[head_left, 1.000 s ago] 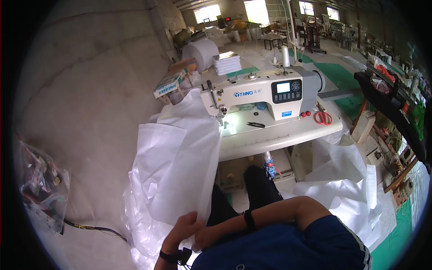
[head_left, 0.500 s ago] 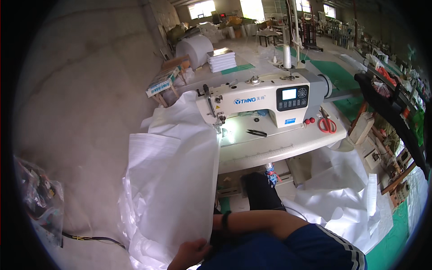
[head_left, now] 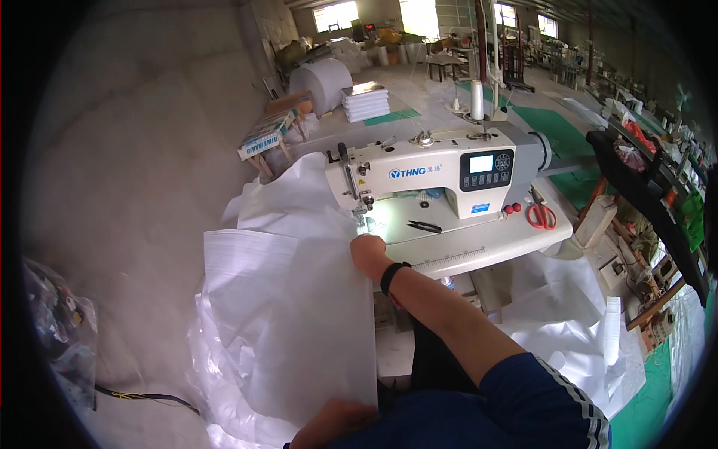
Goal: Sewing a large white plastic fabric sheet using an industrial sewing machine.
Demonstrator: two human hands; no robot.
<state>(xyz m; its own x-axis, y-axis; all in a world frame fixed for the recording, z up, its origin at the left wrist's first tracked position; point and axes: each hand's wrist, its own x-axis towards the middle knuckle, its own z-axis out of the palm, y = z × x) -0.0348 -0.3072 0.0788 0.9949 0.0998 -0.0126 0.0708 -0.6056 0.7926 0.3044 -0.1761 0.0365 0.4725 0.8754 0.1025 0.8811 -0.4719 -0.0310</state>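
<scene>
Desk (head_left: 517, 239) bears sewing machine (head_left: 419, 170); my right hand (head_left: 369, 253) grips white sheet's (head_left: 323, 303) edge, left hand (head_left: 336, 421) lower, grip unclear.

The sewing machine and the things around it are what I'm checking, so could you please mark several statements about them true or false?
1. The right hand is at the edge of the white sheet, near the lit needle area. True.
2. The red-handled scissors lie to the left of the black thread snips. False: they lie to the right of them.
3. The left hand is by the lower part of the white sheet. True.
4. The screen on the sewing machine is dark. False: it is lit.
5. A white thread cone stands upright behind the sewing machine. True.
</scene>
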